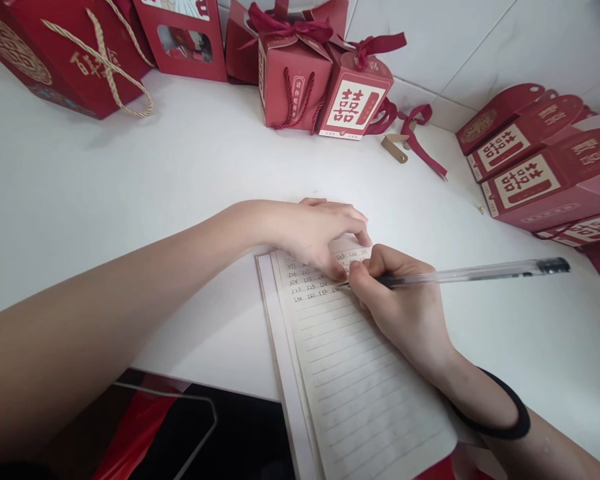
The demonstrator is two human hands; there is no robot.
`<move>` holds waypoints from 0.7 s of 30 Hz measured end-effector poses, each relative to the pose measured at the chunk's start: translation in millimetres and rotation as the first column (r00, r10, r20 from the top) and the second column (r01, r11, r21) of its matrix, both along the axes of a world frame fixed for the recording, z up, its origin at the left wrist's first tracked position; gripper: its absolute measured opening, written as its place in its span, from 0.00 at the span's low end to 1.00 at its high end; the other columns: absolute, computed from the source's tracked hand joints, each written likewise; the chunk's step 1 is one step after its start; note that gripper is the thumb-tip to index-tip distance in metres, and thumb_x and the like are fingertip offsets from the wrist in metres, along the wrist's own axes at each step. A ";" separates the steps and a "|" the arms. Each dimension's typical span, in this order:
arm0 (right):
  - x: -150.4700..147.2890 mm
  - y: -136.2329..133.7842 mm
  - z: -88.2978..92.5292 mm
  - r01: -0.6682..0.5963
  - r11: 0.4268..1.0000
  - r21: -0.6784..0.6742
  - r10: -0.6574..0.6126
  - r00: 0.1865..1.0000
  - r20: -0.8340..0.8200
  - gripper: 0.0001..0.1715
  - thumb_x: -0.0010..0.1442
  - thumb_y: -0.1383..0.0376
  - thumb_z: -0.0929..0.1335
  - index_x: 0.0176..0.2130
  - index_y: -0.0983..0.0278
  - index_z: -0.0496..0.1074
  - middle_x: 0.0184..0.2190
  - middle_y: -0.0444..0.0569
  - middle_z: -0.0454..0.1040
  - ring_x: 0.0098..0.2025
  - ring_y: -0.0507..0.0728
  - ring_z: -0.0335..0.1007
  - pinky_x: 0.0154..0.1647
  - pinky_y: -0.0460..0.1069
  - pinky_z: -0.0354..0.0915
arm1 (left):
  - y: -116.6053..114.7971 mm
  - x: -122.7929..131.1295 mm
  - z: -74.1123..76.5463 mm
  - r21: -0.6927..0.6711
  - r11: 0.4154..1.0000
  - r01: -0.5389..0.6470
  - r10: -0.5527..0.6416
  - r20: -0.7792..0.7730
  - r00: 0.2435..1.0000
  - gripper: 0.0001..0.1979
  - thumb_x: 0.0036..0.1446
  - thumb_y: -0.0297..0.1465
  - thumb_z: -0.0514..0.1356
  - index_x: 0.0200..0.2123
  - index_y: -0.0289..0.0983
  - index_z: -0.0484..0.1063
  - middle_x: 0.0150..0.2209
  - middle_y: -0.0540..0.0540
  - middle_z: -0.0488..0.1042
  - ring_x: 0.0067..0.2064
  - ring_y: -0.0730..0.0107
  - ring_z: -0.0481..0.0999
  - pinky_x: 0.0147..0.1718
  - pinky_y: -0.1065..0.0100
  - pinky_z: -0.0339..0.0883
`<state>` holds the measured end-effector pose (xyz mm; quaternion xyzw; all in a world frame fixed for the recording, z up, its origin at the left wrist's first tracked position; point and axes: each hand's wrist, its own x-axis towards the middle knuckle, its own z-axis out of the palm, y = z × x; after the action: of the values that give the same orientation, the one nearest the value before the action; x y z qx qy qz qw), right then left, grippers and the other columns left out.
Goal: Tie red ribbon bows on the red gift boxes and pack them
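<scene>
A lined notebook (365, 373) lies tilted on the white table, its lower end reaching past the table's front edge. Rows of handwritten numbers fill the upper lines of the page, partly hidden by my hands. My left hand (315, 230) rests over the top of the page, fingers spread and curved, holding nothing. Pinched in my right hand (405, 300) is a clear pen (485, 272) with a dark end cap. Its tip meets the page at the end of the lowest written row, close to my left thumb. A black band circles my right wrist.
Red gift boxes (295, 80) with ribbons stand along the tiled wall. A large red bag (75, 60) with rope handles is at the back left. Several flat red boxes (545, 180) lie at the right. A loose ribbon (425, 143) and a tan strap (395, 150) lie between.
</scene>
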<state>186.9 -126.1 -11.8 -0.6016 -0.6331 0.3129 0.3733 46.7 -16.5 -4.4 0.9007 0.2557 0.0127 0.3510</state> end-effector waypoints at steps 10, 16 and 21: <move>4.7 4.1 1.4 -0.002 0.993 -0.120 -0.035 0.954 -0.298 0.20 0.55 0.64 0.66 0.19 0.62 0.52 0.13 0.37 0.52 0.16 0.46 0.44 0.15 0.43 0.44 | -2.4 -2.0 1.9 0.004 1.000 -0.005 0.005 0.016 1.000 0.27 0.44 0.39 0.63 0.50 0.44 0.68 0.61 0.50 0.59 0.64 0.53 0.51 0.61 0.53 0.40; 31.1 24.7 2.6 0.178 0.968 -0.177 -0.251 0.692 -0.677 0.22 0.55 0.54 0.69 0.22 0.63 0.57 0.11 0.34 0.48 0.13 0.45 0.40 0.13 0.41 0.41 | -4.9 -7.0 5.2 -0.026 1.000 -0.009 0.010 0.023 1.000 0.27 0.43 0.37 0.66 0.50 0.45 0.69 0.62 0.46 0.58 0.65 0.51 0.49 0.62 0.50 0.40; 57.3 48.2 -6.2 0.387 0.905 -0.176 -0.409 0.675 -0.614 0.28 0.48 0.42 0.70 0.29 0.64 0.65 0.11 0.36 0.53 0.10 0.45 0.44 0.11 0.41 0.39 | 6.4 -12.0 -6.3 -0.167 0.973 -0.160 0.202 0.271 0.941 0.18 0.46 0.29 0.60 0.44 0.41 0.71 0.54 0.46 0.69 0.57 0.60 0.66 0.57 0.60 0.57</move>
<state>244.2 -77.9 -17.9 -0.5878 -0.3168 0.4193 0.6150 34.7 -10.1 -10.6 0.8346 0.2844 0.1567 0.4450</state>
